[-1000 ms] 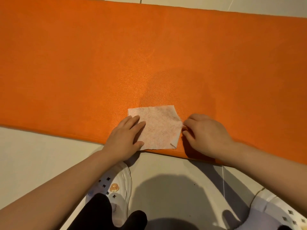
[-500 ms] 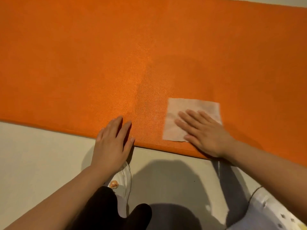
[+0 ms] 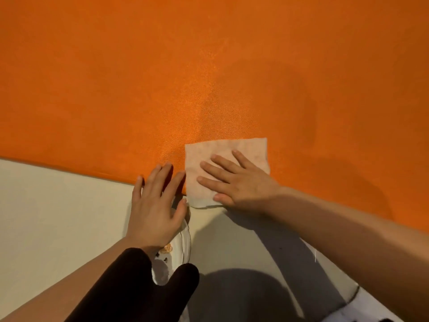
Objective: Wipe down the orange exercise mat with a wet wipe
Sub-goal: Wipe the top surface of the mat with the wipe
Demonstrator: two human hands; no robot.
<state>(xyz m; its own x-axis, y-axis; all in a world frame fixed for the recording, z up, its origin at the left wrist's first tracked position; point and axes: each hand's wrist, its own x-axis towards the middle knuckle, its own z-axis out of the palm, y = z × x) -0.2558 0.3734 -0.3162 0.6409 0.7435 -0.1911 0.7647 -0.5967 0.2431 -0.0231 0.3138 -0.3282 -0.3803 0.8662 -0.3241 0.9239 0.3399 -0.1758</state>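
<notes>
Orange fills most of the frame: the exercise mat [image 3: 209, 66] lies flat on a pale floor [image 3: 58, 205], its near edge running from mid-left down toward lower centre. Fingers [image 3: 222, 163] of the right hand [image 3: 241, 184] are spread straight and flat, pressing the wet wipe [image 3: 250, 149] onto the mat just right of centre; nothing is pinched or curled round it. The wipe's lower corner hangs past the mat's edge onto the floor. Just beside it, the left hand [image 3: 155, 205] rests with its fingers straight and slightly fanned, fingertips on the mat's edge and palm over the floor, holding nothing, one fingertip almost touching the wipe. Bare forearms lead down to the bottom corners of the frame, with a dark trouser leg [image 3: 139, 287] and a white shoe [image 3: 178, 249] at lower centre.

By its look, the wipe is thin, limp and damp, so it should cling and bunch easily; a flat palm over its middle seems the better hold than a pinch at a corner. A pebbled, faintly glossy surface suggests a soft mat that may creep on the smooth floor, so bracing its edge looks sensible. Most of it appears still to be wiped.
</notes>
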